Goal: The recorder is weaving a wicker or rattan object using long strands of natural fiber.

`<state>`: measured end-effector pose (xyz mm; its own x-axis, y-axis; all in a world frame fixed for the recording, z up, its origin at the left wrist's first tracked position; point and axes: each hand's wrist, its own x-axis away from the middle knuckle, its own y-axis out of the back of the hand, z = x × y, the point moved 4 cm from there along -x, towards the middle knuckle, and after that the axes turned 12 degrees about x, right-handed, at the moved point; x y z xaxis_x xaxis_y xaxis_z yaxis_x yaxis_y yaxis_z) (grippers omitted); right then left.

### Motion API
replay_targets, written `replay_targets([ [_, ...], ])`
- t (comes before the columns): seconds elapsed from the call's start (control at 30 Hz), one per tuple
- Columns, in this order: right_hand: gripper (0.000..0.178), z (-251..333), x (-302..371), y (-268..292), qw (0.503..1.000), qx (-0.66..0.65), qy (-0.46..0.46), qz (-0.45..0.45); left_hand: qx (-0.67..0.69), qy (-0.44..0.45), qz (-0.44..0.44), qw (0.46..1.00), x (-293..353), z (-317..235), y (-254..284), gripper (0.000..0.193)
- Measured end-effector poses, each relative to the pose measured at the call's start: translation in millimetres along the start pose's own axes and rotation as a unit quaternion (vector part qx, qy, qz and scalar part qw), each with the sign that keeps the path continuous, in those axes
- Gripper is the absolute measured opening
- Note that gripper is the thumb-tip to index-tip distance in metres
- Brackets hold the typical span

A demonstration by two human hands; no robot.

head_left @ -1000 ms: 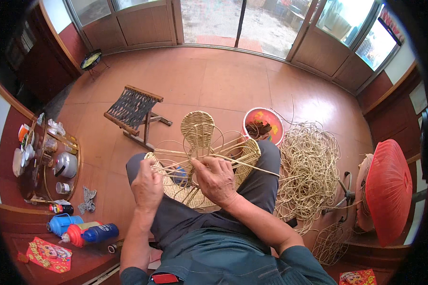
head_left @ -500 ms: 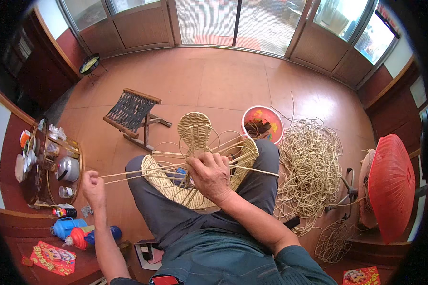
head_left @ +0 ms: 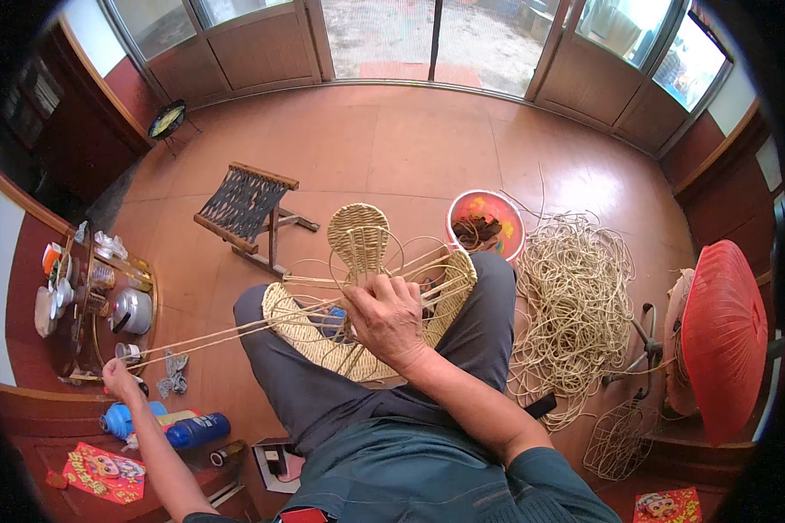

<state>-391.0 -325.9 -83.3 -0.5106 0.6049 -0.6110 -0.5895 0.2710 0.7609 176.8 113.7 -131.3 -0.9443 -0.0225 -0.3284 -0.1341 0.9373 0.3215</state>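
Observation:
On my lap rests a curved, woven straw-cord band (head_left: 300, 333), bent in a U between my thighs. A paddle-shaped woven piece (head_left: 358, 234) stands out beyond it, with loose cord loops around it. My right hand (head_left: 387, 319) is closed over the middle, where the cords meet below the paddle; its fingers hide the crossing. Far out to the left, my left hand (head_left: 122, 381) pinches the ends of straw cords (head_left: 211, 338). These run taut from it to the middle of the weave.
A large heap of loose cord (head_left: 576, 301) lies right of my knee, beside a red basin (head_left: 452, 218). A folding stool (head_left: 246, 206) stands ahead to the left. Near my left arm are a kettle (head_left: 133, 311) on a shelf and a blue bottle (head_left: 197, 430). A red-covered round object (head_left: 724, 340) stands right.
My left hand has moved outward to the left and down, drawing out a longer stretch of cord. My right hand keeps its grip at the middle of the weave.

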Motion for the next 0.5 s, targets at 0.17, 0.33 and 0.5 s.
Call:
replay_targets([
  [0.17,0.031,1.1,-1.0,-0.6,1.0,-0.012,0.004,0.0,0.088,0.065,-0.085,0.99,-39.7,38.2,31.4,0.023],
  [0.33,0.06,-3.7,-9.6,8.3,0.999,-0.033,0.003,0.011,-0.098,0.044,-0.15,0.983,-84.5,59.9,108.2,0.031],
  [0.5,0.072,4.2,-17.8,2.1,0.997,-0.003,0.072,0.038,-0.067,0.202,-0.277,0.937,-83.3,73.6,184.5,0.03],
])
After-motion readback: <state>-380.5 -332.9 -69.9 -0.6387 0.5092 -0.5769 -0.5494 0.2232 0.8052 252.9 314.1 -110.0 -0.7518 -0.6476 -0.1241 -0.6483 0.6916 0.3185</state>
